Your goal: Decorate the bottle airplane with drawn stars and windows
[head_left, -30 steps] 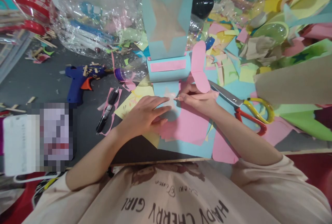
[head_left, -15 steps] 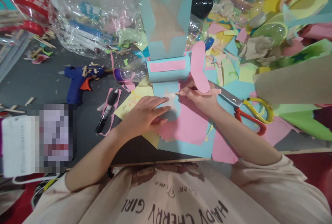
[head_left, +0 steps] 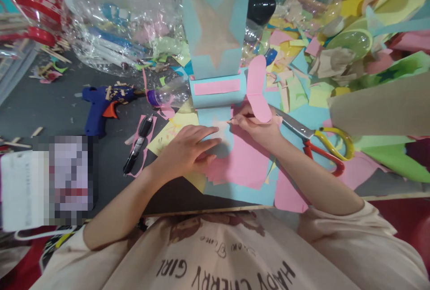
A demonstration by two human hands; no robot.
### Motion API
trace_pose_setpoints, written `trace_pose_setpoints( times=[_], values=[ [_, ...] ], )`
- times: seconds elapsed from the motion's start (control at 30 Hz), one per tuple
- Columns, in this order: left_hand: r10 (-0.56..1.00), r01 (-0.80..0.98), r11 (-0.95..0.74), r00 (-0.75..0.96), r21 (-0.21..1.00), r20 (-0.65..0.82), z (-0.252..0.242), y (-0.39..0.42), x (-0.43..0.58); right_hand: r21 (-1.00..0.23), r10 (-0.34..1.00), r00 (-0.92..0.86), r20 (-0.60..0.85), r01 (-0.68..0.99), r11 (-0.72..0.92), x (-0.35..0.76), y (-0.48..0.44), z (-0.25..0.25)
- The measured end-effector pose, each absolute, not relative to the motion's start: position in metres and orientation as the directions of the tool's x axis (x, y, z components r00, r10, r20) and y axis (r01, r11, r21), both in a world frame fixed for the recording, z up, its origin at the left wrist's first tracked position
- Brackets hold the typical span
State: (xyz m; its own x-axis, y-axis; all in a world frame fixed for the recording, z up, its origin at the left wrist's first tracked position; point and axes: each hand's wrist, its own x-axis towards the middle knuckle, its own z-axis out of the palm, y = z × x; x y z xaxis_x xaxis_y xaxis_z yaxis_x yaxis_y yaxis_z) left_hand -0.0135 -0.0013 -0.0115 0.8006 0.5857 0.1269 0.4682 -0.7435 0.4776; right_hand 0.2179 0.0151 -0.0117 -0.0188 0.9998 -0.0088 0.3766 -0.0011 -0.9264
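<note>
My left hand (head_left: pixel 188 149) lies with its fingers stretched out over a light-blue paper piece (head_left: pixel 206 115), which bears a pale star (head_left: pixel 222 129). Pinched in my right hand (head_left: pixel 257 126) is a pencil (head_left: pixel 232 121), its tip at the star's right side. Pink paper (head_left: pixel 248 164) lies beneath the blue piece. Just beyond both hands, a clear plastic bottle (head_left: pixel 174 93) lies on its side, wrapped in blue paper (head_left: pixel 215 98) with a pink strip (head_left: pixel 218 86). A pink rounded paper piece (head_left: pixel 257 86) sticks out at its right end. Behind it rises a blue panel (head_left: pixel 195 59) with a brown star (head_left: pixel 217 34).
Scissors (head_left: pixel 309 135) with yellow and red handles lie right of my right hand. A blue glue gun (head_left: pixel 96 108) and a black pen (head_left: pixel 138 144) are on the left. Plastic bottles, bags and paper scraps (head_left: pixel 295 86) crowd the back and right.
My right hand has tilted the pencil slightly, its tip staying near the star's edge. My left hand keeps its place on the paper.
</note>
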Motion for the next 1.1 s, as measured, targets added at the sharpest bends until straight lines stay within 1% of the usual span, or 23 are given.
trace_pose_setpoints(
  times=[0.1, 0.23, 0.37, 0.5, 0.7, 0.9, 1.0, 1.1],
  values=[
    [0.579, 0.457, -0.752, 0.802, 0.476, 0.145, -0.0111, -0.0012, -0.0136, -0.928, 1.000, 0.000, 0.009, 0.373, 0.008, 0.2186, 0.0152, -0.0122],
    [0.572, 0.447, -0.764, 0.803, 0.466, 0.168, -0.0095, -0.0011, -0.0132, -0.923, 0.999, -0.048, -0.005, 0.384, 0.014, 0.2192, 0.0147, -0.0115],
    [0.576, 0.455, -0.762, 0.802, 0.462, 0.160, -0.0093, -0.0012, -0.0129, -0.933, 1.000, -0.029, -0.004, 0.360, 0.007, 0.2188, 0.0138, -0.0105],
    [0.578, 0.456, -0.757, 0.802, 0.468, 0.154, -0.0103, -0.0014, -0.0130, -0.930, 0.999, -0.047, -0.018, 0.367, 0.001, 0.2187, 0.0137, -0.0103],
    [0.575, 0.451, -0.764, 0.800, 0.461, 0.170, -0.0102, -0.0012, -0.0131, -0.930, 1.000, -0.021, 0.006, 0.368, 0.013, 0.2195, 0.0151, -0.0113],
    [0.572, 0.452, -0.763, 0.805, 0.462, 0.156, -0.0095, -0.0009, -0.0136, -0.935, 0.993, -0.117, -0.026, 0.354, 0.017, 0.2201, 0.0142, -0.0112],
    [0.575, 0.456, -0.759, 0.804, 0.465, 0.151, -0.0096, -0.0014, -0.0137, -0.934, 0.997, -0.077, -0.023, 0.358, 0.006, 0.2204, 0.0140, -0.0098],
    [0.578, 0.458, -0.757, 0.802, 0.465, 0.151, -0.0098, -0.0018, -0.0135, -0.929, 0.997, -0.075, -0.020, 0.371, 0.009, 0.2201, 0.0143, -0.0084]
  ],
)
